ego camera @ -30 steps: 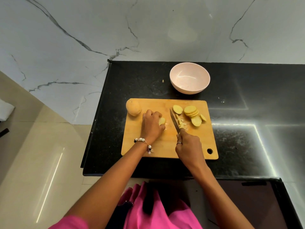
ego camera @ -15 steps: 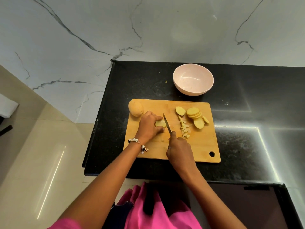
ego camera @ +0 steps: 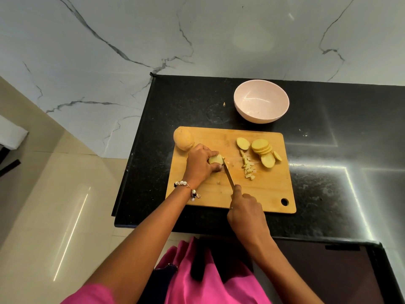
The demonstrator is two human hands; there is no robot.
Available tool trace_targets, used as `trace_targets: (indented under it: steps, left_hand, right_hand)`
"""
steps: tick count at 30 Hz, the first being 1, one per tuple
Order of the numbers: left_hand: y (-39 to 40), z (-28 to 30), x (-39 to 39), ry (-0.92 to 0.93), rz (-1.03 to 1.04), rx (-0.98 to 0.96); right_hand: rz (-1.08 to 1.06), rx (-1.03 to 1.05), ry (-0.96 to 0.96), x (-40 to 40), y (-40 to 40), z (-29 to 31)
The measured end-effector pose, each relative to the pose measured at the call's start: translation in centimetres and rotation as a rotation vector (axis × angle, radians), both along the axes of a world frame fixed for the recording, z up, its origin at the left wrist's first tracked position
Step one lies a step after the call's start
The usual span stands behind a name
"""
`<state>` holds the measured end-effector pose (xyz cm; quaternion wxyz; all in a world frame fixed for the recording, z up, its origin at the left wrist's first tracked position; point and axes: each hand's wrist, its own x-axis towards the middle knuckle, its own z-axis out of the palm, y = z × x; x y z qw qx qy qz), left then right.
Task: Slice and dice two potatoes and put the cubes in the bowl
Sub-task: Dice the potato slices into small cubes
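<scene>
The left hand [ego camera: 200, 166] was curled over a small stack of potato slices [ego camera: 215, 160] on the left half of the wooden cutting board [ego camera: 267, 189], fingers and thumb gripping it and pinning it down. The right hand [ego camera: 246, 212] was closed round the handle of a knife [ego camera: 228, 174] at the board's near edge, the forefinger lying forward toward the blade. The blade ran up and leftward from that hand, its tip meeting the right face of the held slices; whether the edge had already entered the potato could not be made out from this angle.

A beaded bracelet [ego camera: 186, 187] hung at the left wrist, and a ring [ego camera: 231, 208] showed on the right hand.

To the right of the blade, near the board's middle, lay a short line of potato cubes [ego camera: 248, 166]. Farther right sat a fanned pile of round slices [ego camera: 262, 147], with a single oval slice [ego camera: 243, 143] just left of it and two more slices [ego camera: 270, 160] at its near side. A whole unpeeled potato [ego camera: 183, 139] rested on the board's far left corner, just beyond the left hand.

The board lay on a black countertop [ego camera: 328, 194]. Beyond its far edge, well apart from the cut pieces, stood the pale pink bowl [ego camera: 261, 104], no potato visible inside. A small pale scrap [ego camera: 224, 104] lay on the counter left of the bowl. A marble-patterned wall [ego camera: 153, 29] rose behind, and pink clothing [ego camera: 208, 288] filled the near bottom.
</scene>
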<state>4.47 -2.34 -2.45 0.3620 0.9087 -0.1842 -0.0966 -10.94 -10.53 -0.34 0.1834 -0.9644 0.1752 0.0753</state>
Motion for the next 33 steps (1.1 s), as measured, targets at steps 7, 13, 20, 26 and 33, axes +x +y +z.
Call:
trace_targets:
  steps: [7, 13, 20, 26, 33]
  left_hand:
    - [0.7, -0.2, 0.1, 0.041, -0.027, 0.003]
    - [0.5, -0.4, 0.0, 0.013, -0.004, -0.021]
    - [0.6, -0.5, -0.4, -0.016, 0.022, -0.071]
    - [0.9, -0.5, -0.3, 0.024, 0.007, -0.039]
    - [1.1, -0.4, -0.3, -0.019, 0.048, 0.011]
  right_hand:
    - [0.016, -0.011, -0.037, 3.7, 0.0, -0.3]
    - [0.046, -0.114, -0.052, 4.3, 1.0, -0.8]
    - [0.075, -0.127, -0.065, -0.4, 1.2, -1.4]
    - [0.020, -0.004, -0.100, 0.7, 0.1, -0.3]
    - [0.048, -0.065, -0.040, 3.7, 0.7, -0.2]
